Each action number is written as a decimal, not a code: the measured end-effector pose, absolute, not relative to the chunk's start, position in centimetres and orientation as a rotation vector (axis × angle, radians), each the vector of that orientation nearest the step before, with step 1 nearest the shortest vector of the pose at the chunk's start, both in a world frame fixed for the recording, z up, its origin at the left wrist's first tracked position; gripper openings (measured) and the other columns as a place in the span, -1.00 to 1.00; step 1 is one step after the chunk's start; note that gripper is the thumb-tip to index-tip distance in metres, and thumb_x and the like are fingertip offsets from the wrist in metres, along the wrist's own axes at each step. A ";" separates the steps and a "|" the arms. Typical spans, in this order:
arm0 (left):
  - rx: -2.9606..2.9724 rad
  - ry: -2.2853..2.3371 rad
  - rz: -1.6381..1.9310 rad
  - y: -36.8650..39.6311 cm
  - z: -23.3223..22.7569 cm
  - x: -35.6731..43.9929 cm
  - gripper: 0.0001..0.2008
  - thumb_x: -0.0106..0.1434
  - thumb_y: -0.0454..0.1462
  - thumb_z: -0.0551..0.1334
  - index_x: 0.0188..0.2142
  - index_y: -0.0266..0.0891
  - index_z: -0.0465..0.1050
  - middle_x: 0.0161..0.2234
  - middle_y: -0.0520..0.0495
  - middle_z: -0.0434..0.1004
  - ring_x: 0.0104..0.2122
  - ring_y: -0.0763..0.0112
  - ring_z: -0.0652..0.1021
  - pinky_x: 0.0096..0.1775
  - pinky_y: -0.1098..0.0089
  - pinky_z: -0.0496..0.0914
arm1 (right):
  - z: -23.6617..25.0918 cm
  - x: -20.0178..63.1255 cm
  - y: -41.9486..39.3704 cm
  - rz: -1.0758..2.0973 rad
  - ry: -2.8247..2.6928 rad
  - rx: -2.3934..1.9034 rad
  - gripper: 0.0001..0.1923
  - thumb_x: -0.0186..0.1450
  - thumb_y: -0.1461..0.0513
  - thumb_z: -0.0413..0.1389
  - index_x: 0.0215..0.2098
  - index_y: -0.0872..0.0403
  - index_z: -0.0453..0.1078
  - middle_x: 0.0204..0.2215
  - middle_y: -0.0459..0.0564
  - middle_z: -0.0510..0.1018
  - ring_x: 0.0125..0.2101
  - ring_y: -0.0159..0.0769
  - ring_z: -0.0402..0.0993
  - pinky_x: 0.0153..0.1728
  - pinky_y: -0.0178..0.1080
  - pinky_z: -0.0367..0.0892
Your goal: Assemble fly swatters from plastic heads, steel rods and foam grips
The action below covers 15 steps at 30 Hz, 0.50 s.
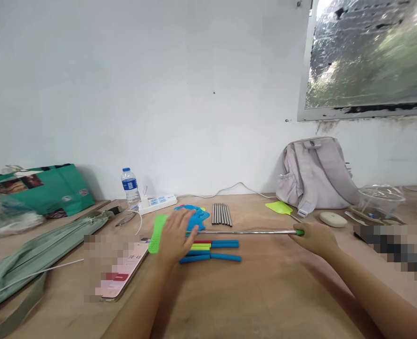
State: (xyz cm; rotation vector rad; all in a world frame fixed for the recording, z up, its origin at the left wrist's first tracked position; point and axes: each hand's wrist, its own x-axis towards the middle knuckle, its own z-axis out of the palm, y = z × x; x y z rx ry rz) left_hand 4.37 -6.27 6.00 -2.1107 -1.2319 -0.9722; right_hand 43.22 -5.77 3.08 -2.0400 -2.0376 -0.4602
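Observation:
A telescopic fly swatter with a green perforated head (156, 235) lies crosswise before me, its thin metal rod (247, 232) pulled out long. My right hand (314, 238) is closed round the green-tipped end of the rod. Over the neck by the head rests my left hand (176, 235), fingers stretched out and thumb apart; its palm hides part of the swatter. Just beyond its fingertips are blue swatter heads (198, 220), partly covered. Blue handle tubes (225, 257), with a red tube (203, 242) and a yellow tube (201, 246), lie nearer me below the rod.
Several grey metal rods (221, 214) lie in a row behind. A yellow swatter head (279, 207) is near the backpack (314, 174). A phone (123, 273), green bag (42, 254), power strip (158, 204) and water bottle (129, 186) are left; a white oval object (333, 219) is right.

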 end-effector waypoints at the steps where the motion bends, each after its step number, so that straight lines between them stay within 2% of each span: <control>1: -1.990 -1.310 -1.052 -6.1 6.1 3.8 -0.61 0.17 -0.19 0.02 -0.01 -0.24 0.18 -0.06 -0.19 0.31 -0.02 0.16 0.28 0.00 0.18 0.11 | 3.0 43.3 -5.7 -0.463 -2.035 -2.045 -0.66 0.10 0.01 -0.08 -0.67 0.02 0.27 -0.62 -0.09 0.44 -0.53 -0.29 0.35 -0.61 -0.34 -0.15; 5: -1.634 -1.671 -1.309 -5.0 6.0 1.4 -0.54 0.13 -0.15 0.04 -0.02 -0.35 0.18 -0.06 -0.29 0.27 -0.02 0.07 0.29 -0.04 0.11 0.16 | 2.9 44.0 -5.7 -0.489 -2.007 -2.070 -0.67 0.10 0.02 -0.09 -0.66 0.01 0.29 -0.62 -0.08 0.44 -0.54 -0.29 0.36 -0.62 -0.33 -0.17; 10: -1.704 -2.005 -1.655 -4.0 5.4 -0.5 -0.48 0.09 -0.08 0.08 0.01 -0.27 0.14 -0.15 -0.19 0.38 -0.14 0.16 0.40 -0.10 0.16 0.26 | 3.0 44.5 -5.9 -0.498 -1.991 -2.016 -0.65 0.10 0.00 -0.08 -0.67 0.02 0.30 -0.63 -0.07 0.45 -0.54 -0.29 0.36 -0.62 -0.33 -0.15; 15: -2.007 -2.120 -2.107 -3.9 5.4 -0.2 -0.57 -0.02 -0.06 0.20 -0.19 -0.26 0.35 -0.24 -0.13 0.47 -0.20 0.19 0.46 -0.17 0.27 0.32 | 3.1 44.8 -5.9 -0.505 -1.981 -2.009 -0.66 0.10 0.01 -0.08 -0.66 0.02 0.29 -0.63 -0.07 0.45 -0.53 -0.28 0.35 -0.61 -0.34 -0.15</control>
